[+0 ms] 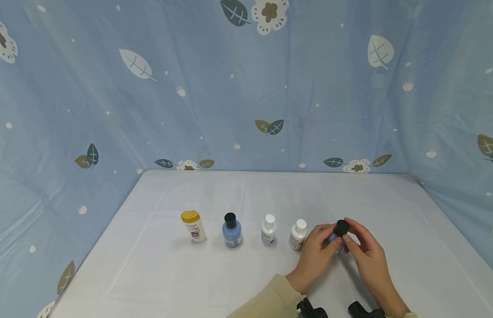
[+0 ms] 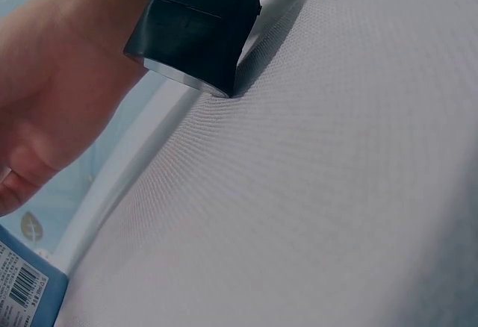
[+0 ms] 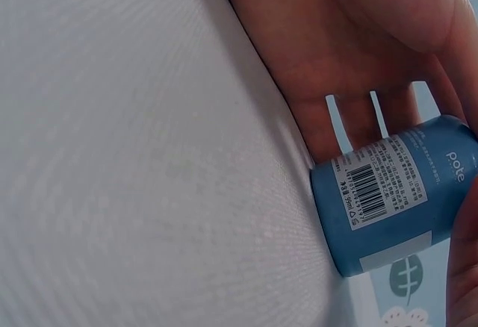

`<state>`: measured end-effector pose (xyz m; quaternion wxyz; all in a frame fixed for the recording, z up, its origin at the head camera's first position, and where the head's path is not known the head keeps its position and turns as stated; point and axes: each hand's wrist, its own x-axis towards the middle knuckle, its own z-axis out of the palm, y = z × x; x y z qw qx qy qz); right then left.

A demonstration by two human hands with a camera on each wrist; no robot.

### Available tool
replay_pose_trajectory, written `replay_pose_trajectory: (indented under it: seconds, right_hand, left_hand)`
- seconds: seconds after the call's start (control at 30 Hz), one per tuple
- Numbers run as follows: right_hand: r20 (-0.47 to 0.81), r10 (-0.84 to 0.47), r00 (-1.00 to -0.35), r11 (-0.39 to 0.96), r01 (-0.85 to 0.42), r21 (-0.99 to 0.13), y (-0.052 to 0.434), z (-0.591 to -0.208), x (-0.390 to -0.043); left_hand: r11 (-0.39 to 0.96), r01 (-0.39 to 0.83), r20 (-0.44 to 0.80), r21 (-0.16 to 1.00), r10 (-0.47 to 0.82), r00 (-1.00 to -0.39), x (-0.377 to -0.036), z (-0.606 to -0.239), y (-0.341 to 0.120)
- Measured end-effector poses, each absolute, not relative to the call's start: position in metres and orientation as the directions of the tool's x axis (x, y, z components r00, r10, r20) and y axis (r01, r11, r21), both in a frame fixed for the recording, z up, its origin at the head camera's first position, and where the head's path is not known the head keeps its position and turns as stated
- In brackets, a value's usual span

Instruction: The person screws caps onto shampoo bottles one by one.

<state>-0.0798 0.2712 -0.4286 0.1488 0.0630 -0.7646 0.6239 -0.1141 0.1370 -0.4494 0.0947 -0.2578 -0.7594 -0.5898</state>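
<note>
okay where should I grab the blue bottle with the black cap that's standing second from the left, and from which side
Probably the blue bottle is best taken round its rounded body, below the narrow black cap, coming from the front. It stands upright, with open table before it and gaps to the yellow-capped bottle and white-capped bottle.

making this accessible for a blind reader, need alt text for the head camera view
Two hands hold a small blue bottle upright on a white table: the left hand grips its body, the right hand pinches its black cap. Four more small bottles stand in a row to the left, against a blue leaf-print backdrop.
</note>
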Motion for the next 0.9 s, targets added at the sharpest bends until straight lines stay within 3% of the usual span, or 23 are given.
replay_pose_trajectory:
  seconds: [0.2,0.47,0.9]
  right_hand:
    - [0.297,0.097,-0.95,0.256,-0.265,-0.93,0.2701,-0.427,-0.08]
    - [0.337,0.047,-0.94,0.174,-0.324,-0.93,0.2734,-0.4279,-0.0802]
    - [0.328,0.066,-0.942,0.167,-0.314,-0.935,0.2713,-0.4263,-0.0796]
  left_hand:
    - [0.168,0.483,0.426,0.859,0.286,-0.858,-0.1142,-0.4499,0.1371]
    - [0.173,0.493,0.436,0.853,0.284,-0.854,-0.1144,-0.451,0.1374]
    - [0.166,0.479,0.421,0.862,0.295,-0.858,-0.1145,-0.4509,0.1373]
